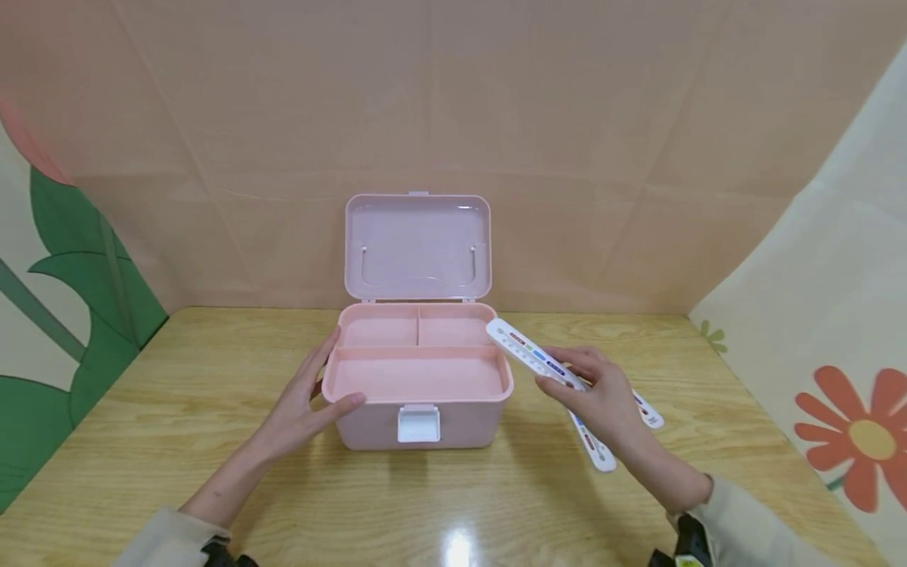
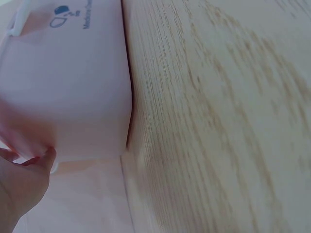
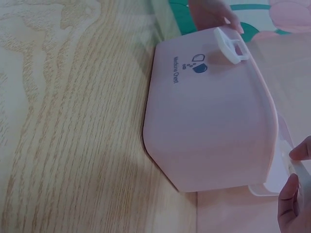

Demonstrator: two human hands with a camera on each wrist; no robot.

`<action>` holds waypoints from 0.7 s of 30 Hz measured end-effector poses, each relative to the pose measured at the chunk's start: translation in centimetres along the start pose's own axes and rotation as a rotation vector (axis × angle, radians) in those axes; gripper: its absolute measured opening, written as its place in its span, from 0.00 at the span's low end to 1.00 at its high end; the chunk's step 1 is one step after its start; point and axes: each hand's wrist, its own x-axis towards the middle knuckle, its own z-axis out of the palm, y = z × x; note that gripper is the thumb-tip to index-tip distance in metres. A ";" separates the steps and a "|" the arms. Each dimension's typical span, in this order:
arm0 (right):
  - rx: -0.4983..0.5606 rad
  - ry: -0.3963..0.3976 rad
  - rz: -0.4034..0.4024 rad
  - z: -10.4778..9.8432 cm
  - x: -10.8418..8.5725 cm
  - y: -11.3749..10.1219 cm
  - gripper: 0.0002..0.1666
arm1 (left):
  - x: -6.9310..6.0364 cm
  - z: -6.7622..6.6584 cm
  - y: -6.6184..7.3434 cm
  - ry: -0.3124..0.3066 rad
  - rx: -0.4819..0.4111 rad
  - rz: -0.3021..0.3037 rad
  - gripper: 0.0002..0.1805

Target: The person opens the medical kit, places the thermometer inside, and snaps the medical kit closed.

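Note:
A pink medicine box (image 1: 453, 425) stands on the table with its lid (image 1: 418, 248) raised at the back. The lettering "Medicine Chest" (image 3: 176, 70) marks its front. My left hand (image 1: 301, 413) rests at the box's left side, the thumb laid over the front rim and the fingers along the side wall. Beside the box's right end, my right hand (image 1: 602, 398) pinches a white thermometer (image 1: 527, 352) with coloured markings, its far end at the box's right rim. Two more thermometers show partly below and behind that hand: one lower thermometer (image 1: 591, 442) and one further right (image 1: 648, 409).
A peach tray (image 1: 418, 370) sits in the box top, with one long front compartment and two smaller rear ones. A white latch (image 1: 419, 424) hangs on the box front. Behind the wooden table (image 1: 234, 354) rises a tan cloth backdrop (image 1: 248, 197).

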 end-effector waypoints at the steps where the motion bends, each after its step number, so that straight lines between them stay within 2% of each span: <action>1: -0.002 -0.005 -0.004 0.0 0.0 -0.1 0.26 | 0.0 0.0 0.0 0.000 0.001 -0.001 0.49; 16: 0.029 -0.050 -0.072 0.1 0.7 -1.3 0.26 | 0.0 0.0 0.0 0.002 0.006 -0.022 0.49; 21: 0.009 -0.078 -0.110 0.2 1.0 -1.6 0.25 | 0.0 0.0 -0.1 0.004 0.003 -0.014 0.49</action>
